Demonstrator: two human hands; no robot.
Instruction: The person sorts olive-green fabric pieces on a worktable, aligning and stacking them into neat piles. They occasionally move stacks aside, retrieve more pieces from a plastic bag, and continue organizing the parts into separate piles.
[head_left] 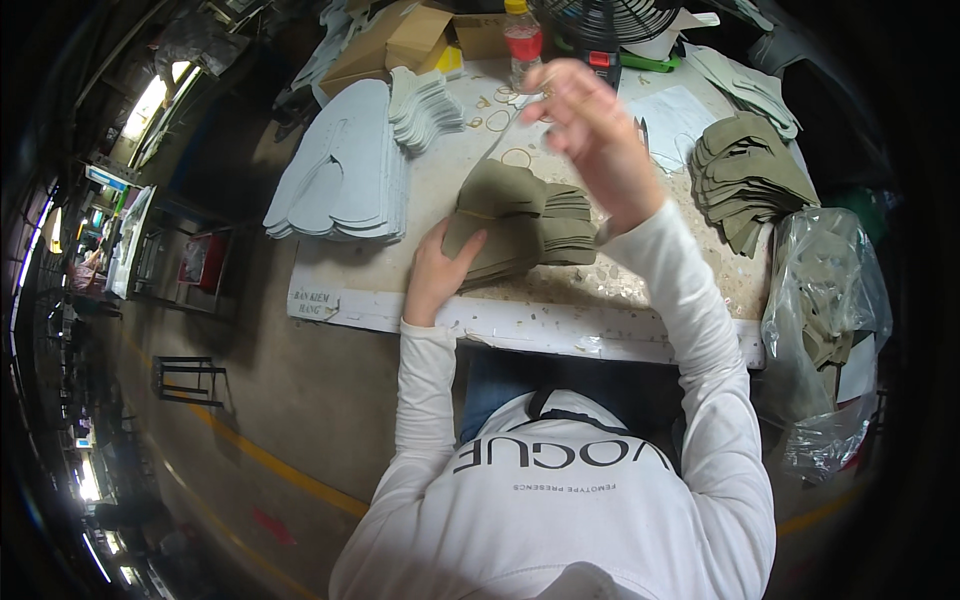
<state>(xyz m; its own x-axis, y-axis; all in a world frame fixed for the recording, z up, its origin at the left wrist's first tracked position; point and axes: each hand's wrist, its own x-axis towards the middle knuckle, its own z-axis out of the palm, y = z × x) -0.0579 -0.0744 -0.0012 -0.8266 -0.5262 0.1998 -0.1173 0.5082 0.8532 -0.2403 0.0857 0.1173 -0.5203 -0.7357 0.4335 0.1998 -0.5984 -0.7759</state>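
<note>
A stack of olive cut pieces [500, 240] lies near the front of the table, with a thin yellowish band across its middle. My left hand [440, 268] grips its left side, thumb on top and fingers around the edge. My right hand [592, 125] is raised above and beyond the stack, its fingers partly curled and blurred by motion. A thin line runs from near the stack's far edge toward those fingertips; whether they hold it is unclear. A loose rubber band [516, 158] lies just past the stack.
Pale grey-blue cut pieces [340, 165] are piled at left, beside a smaller wavy pile [425, 108]. Farther back stand a cardboard box [390, 45], a red-labelled bottle [522, 45] and a fan [610, 15]. More olive pieces [750, 170] and a clear plastic bag [825, 300] are at right.
</note>
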